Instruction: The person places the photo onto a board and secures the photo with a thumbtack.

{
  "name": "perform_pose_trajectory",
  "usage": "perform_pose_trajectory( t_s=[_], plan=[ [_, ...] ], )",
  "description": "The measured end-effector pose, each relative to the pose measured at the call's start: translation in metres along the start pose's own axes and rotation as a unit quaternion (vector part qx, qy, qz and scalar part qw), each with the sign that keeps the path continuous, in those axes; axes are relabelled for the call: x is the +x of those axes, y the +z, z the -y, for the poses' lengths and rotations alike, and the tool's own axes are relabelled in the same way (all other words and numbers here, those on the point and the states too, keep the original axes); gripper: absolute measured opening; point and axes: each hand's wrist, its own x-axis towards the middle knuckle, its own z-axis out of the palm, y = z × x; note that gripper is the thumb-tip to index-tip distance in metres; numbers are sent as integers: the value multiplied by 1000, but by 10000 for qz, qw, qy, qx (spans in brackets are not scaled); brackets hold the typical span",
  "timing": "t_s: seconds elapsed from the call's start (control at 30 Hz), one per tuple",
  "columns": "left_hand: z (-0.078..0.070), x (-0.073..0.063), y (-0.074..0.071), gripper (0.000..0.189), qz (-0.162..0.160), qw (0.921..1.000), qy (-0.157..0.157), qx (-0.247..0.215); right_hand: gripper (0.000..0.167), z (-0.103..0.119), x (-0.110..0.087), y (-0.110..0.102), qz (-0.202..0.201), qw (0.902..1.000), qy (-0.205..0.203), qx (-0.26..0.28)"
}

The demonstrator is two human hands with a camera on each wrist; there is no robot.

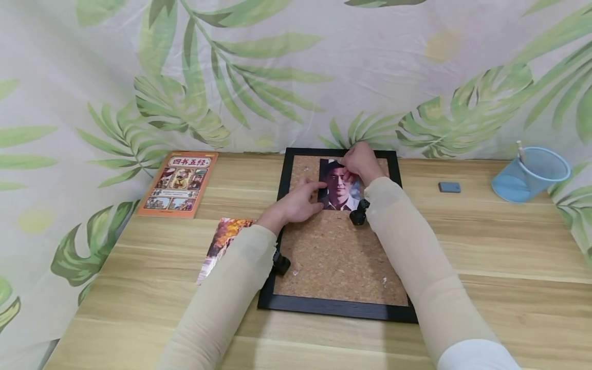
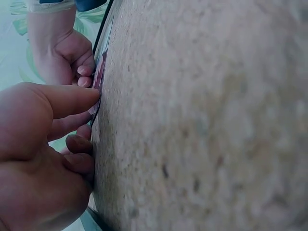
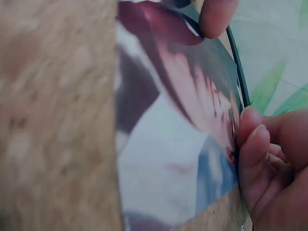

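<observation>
A portrait photo (image 1: 336, 191) of a person in a dark hat lies near the top of a black-framed cork board (image 1: 339, 257). My left hand (image 1: 298, 201) touches the photo's left edge with thumb and index finger extended; the left wrist view shows its other fingers bent against the cork. At the photo's upper right, my right hand (image 1: 362, 162) has its fingers curled and its fingertips (image 3: 250, 120) pinch at the far edge. Whether a small item sits between those tips is hidden.
An orange comic-style book (image 1: 178, 185) lies at the back left. Partly under the left forearm is a colourful picture (image 1: 226, 236). On the right are a small blue-grey block (image 1: 449, 187) and a tilted blue mesh cup (image 1: 518, 182) with a stick in it.
</observation>
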Motion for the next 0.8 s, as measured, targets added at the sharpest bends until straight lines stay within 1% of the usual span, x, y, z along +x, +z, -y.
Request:
perform_pose_trajectory(
  t_s=[0.1,0.2,0.33,0.43,0.53,0.63,0.8],
  plan=[
    [-2,1,1,59,-5,10000,-16,-15,17,-2,-5,-3,92,9999,-116,-26],
    [-2,3,2,58,-65,9998,-68,-154,16,-3,-12,-8,264,9993,-185,203],
    [0,4,4,55,-259,9969,-126,-738,24,-3,-24,-17,337,9984,-298,342],
    [1,2,4,51,-459,9919,-94,-1177,28,-3,-33,-25,334,9986,-379,162],
    [4,-3,1,48,-709,9877,26,-1392,30,-1,-45,-31,457,9978,-483,-9],
    [7,-12,-4,44,-920,9843,182,-1493,32,1,-59,-37,585,9960,-660,-169],
    [8,-32,-14,40,-1078,9839,376,-1376,30,-4,-83,-49,583,9919,-1056,-401]
  ],
)
